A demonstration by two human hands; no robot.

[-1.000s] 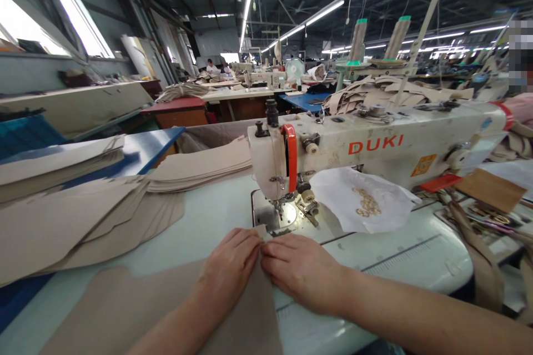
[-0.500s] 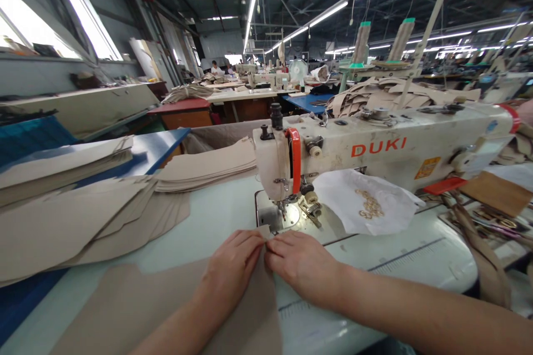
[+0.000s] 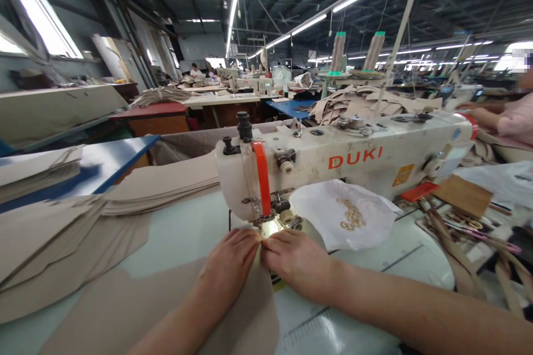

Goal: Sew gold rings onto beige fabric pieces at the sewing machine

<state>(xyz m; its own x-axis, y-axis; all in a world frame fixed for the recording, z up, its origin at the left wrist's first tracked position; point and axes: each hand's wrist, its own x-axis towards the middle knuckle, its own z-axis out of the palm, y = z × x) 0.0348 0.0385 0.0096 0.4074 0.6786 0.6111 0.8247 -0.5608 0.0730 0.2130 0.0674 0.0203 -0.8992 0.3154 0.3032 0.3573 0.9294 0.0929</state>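
A beige cut fabric panel [image 3: 125, 310] lies on the pale table in front of a white DUKI sewing machine [image 3: 333, 161]. My left hand [image 3: 229, 269] and my right hand [image 3: 297, 263] rest side by side on the panel's far edge. Their fingertips meet and pinch that edge right at the machine's presser foot [image 3: 266, 224]. Both hands have bent fingers closed on the fabric. The needle plate is mostly hidden behind my fingers.
Stacks of beige cut panels [image 3: 62, 233] cover the table's left side. A white sheet with small gold metal rings [image 3: 352, 216] lies under the machine arm. Beige straps [image 3: 458, 255] and tools crowd the right. Another person's sleeve [image 3: 514, 119] shows at far right.
Both hands have slid the fabric edge forward until it sits under the presser foot. The camera has moved closer and shifted to the right.
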